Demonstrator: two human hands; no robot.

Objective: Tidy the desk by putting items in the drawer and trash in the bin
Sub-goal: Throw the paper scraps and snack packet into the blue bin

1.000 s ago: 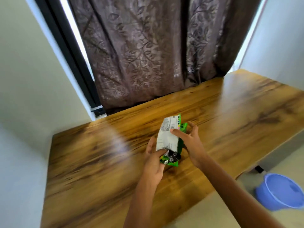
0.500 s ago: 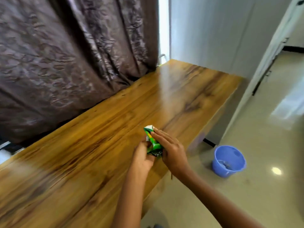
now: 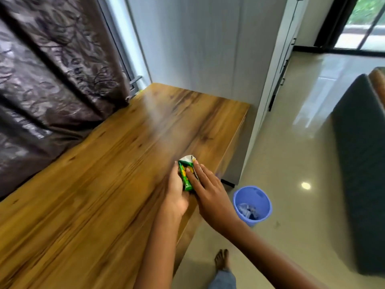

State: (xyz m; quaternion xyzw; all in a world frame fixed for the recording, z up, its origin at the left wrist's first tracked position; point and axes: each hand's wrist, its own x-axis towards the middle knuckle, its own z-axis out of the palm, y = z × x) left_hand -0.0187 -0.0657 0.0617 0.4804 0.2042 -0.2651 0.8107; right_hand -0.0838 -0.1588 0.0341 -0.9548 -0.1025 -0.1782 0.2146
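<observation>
A crumpled green and white wrapper [image 3: 186, 173] sits squeezed between my two hands above the wooden desk [image 3: 100, 184], near its right front edge. My left hand [image 3: 177, 190] curls round the wrapper from the left. The fingers of my right hand [image 3: 208, 190] lie fairly straight over its right side and press it against the left hand. A blue bin [image 3: 252, 204] stands on the floor just right of the desk's corner, below my right wrist, with some pale scraps inside.
A brown patterned curtain [image 3: 52, 80] hangs behind the desk. A white wall and cabinet [image 3: 208, 49] close off its far end. A dark sofa [image 3: 360, 163] stands at the right on the glossy floor. My bare foot [image 3: 221, 260] is by the desk's front.
The view has swung right, bringing the bin and floor into sight. My hands have folded the wrapper from an upright flat packet into a small crumpled wad and carried it toward the desk's right edge.
</observation>
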